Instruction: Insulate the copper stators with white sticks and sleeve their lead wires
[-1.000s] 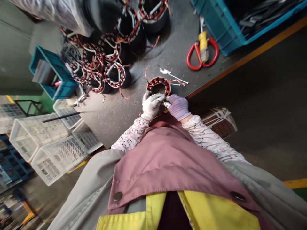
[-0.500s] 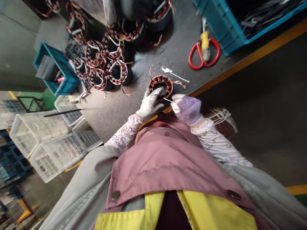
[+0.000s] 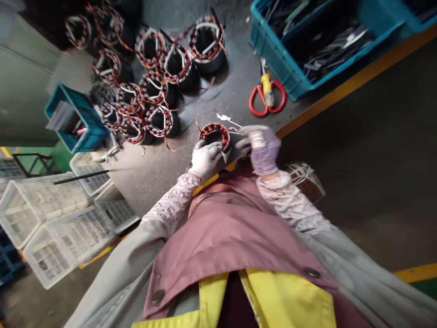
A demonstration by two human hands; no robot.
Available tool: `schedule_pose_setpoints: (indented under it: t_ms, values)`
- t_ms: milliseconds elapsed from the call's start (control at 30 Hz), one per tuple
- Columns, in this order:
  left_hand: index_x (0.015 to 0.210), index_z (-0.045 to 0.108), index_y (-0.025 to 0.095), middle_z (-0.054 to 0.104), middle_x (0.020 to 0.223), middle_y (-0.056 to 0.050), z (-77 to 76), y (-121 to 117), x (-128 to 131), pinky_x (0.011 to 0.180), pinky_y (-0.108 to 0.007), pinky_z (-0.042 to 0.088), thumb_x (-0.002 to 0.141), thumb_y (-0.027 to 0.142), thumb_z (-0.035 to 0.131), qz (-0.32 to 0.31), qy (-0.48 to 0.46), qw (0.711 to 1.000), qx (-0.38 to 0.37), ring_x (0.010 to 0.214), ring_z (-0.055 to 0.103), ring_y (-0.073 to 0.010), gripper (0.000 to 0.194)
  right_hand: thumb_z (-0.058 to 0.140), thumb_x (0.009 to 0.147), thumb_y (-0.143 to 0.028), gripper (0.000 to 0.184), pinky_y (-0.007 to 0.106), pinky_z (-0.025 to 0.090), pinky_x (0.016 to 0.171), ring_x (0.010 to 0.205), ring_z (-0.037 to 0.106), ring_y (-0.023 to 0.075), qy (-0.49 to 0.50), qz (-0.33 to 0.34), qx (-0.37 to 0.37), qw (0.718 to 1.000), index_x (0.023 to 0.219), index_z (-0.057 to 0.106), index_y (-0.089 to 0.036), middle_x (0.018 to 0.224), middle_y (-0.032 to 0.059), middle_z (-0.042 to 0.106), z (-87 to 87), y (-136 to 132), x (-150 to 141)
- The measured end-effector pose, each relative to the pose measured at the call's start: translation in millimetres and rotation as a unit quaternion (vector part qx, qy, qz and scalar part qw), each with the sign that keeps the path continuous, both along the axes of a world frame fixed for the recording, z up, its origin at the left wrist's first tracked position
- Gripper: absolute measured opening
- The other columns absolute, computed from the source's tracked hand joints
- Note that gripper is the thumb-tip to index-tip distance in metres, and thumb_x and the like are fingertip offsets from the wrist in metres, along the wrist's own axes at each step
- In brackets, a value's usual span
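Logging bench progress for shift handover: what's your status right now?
Left hand white-gloved, gripping the copper-wound stator. Right hand purple-gloved, just beside it. Red-handled scissors beyond.

Factory workshop, motor-winding line by the look of it. Dark workbench (image 3: 225, 86) with yellow-orange edge strip (image 3: 355, 77). On it, a crowd of copper-wound motor stators (image 3: 206, 43) with white insulation. Also teal plastic crate (image 3: 273, 61) of dark strips, red-handled scissors (image 3: 257, 105). Stacked white perforated plastic crates (image 3: 51, 241) to one side. Bare concrete floor (image 3: 358, 182), painted yellow line (image 3: 414, 273).
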State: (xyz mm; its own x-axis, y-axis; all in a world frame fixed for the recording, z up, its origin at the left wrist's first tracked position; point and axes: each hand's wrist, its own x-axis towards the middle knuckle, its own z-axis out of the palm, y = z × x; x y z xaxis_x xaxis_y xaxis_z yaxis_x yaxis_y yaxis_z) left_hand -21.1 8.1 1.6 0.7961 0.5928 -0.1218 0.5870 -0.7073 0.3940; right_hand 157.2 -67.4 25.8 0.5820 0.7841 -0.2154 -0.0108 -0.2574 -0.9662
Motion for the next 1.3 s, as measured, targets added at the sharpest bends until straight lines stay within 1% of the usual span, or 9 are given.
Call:
schedule_pose_setpoints:
  t_ms: [133,233,333,533,700,833,1067,1200,1300]
  values:
    - [0.132,0.065,0.024,0.063,0.143,-0.009,28.2,3.3,-7.6,0.118,-0.052,0.035,0.093,0.029,0.059,0.000,0.094,0.996,-0.005,0.134,0.057,-0.0275,0.040,0.053,0.095,-0.036,0.031,0.041,0.053,0.091,0.107,0.065,0.0267,-0.329,0.121,-0.183,0.919,0.113,0.071,-0.018,0.123,0.0139,0.067,-37.3,-7.1,58.3]
    - [0.145,0.055,0.022,0.049,0.157,-0.011,41.9,10.4,-16.1,0.116,-0.060,0.035,0.094,0.023,0.054,0.002,0.190,0.981,0.032,0.145,0.044,-0.0338,0.052,0.055,0.094,-0.035,0.032,0.044,0.051,0.088,0.105,0.065,0.0308,-0.393,0.259,-0.280,0.837,0.113,0.073,-0.016,0.123,0.0172,0.067,-55.6,11.8,67.5]
    - [0.139,0.061,0.025,0.056,0.151,-0.010,39.4,27.7,-24.3,0.100,-0.051,0.052,0.097,0.018,0.042,-0.047,0.232,0.971,0.016,0.134,0.054,-0.0319,0.047,0.052,0.095,-0.032,0.034,0.044,0.050,0.083,0.099,0.067,0.0334,-0.387,0.280,-0.313,0.821,0.109,0.073,-0.010,0.107,0.0204,0.071,-62.5,23.2,61.1]
    - [0.134,0.066,0.026,0.071,0.130,-0.010,18.4,40.2,-35.0,0.080,-0.039,0.059,0.096,0.023,0.046,-0.126,0.171,0.977,0.009,0.115,0.065,-0.0290,0.044,0.048,0.097,-0.024,0.029,0.039,0.052,0.085,0.091,0.069,0.0257,-0.337,0.275,-0.207,0.876,0.108,0.074,-0.014,0.099,0.0128,0.075,-65.2,-13.2,82.1]
    - [0.140,0.062,0.030,0.068,0.135,-0.010,22.0,19.8,-34.1,0.087,-0.047,0.056,0.095,0.022,0.047,-0.100,0.162,0.980,0.054,0.118,0.063,-0.0330,0.047,0.073,0.085,-0.027,0.040,0.048,0.045,0.100,0.123,0.057,0.0327,-0.429,0.401,-0.074,0.806,0.125,0.068,-0.021,0.149,0.0126,0.056,-68.7,-20.1,100.6]
    - [0.136,0.065,0.027,0.067,0.137,-0.012,25.0,26.3,-39.4,0.087,-0.048,0.056,0.097,0.021,0.043,-0.074,0.163,0.983,0.042,0.116,0.065,-0.0324,0.045,0.078,0.082,-0.028,0.037,0.048,0.043,0.100,0.124,0.054,0.0309,-0.413,0.460,-0.027,0.786,0.117,0.069,-0.021,0.149,0.0110,0.055,-86.5,-20.2,87.8]
    - [0.121,0.073,0.026,0.076,0.118,-0.006,1.9,36.0,-46.5,0.097,-0.038,0.054,0.093,0.033,0.062,-0.104,0.044,0.993,-0.036,0.112,0.067,-0.0236,0.031,0.061,0.090,-0.022,0.009,0.040,0.052,0.087,0.092,0.068,0.0235,-0.249,0.225,-0.035,0.941,0.090,0.071,-0.021,0.103,0.0100,0.076,-89.0,-36.9,70.5]
    - [0.126,0.071,0.027,0.072,0.129,-0.008,-7.1,14.3,-40.4,0.093,-0.040,0.055,0.097,0.030,0.056,-0.056,0.056,0.997,0.001,0.110,0.065,-0.0256,0.033,0.054,0.094,-0.028,0.016,0.035,0.055,0.064,0.067,0.067,0.0184,-0.094,-0.105,0.006,0.990,0.096,0.067,-0.019,0.083,0.0083,0.072,-48.8,-54.0,58.2]
    - [0.131,0.069,0.027,0.067,0.138,-0.008,-5.5,7.3,-35.3,0.091,-0.043,0.055,0.097,0.030,0.053,-0.057,0.091,0.994,0.009,0.110,0.064,-0.0280,0.037,0.059,0.094,-0.032,0.017,0.034,0.059,0.061,0.073,0.071,0.0196,-0.036,-0.092,0.051,0.994,0.099,0.070,-0.020,0.093,0.0090,0.074,-11.9,-89.6,29.7]
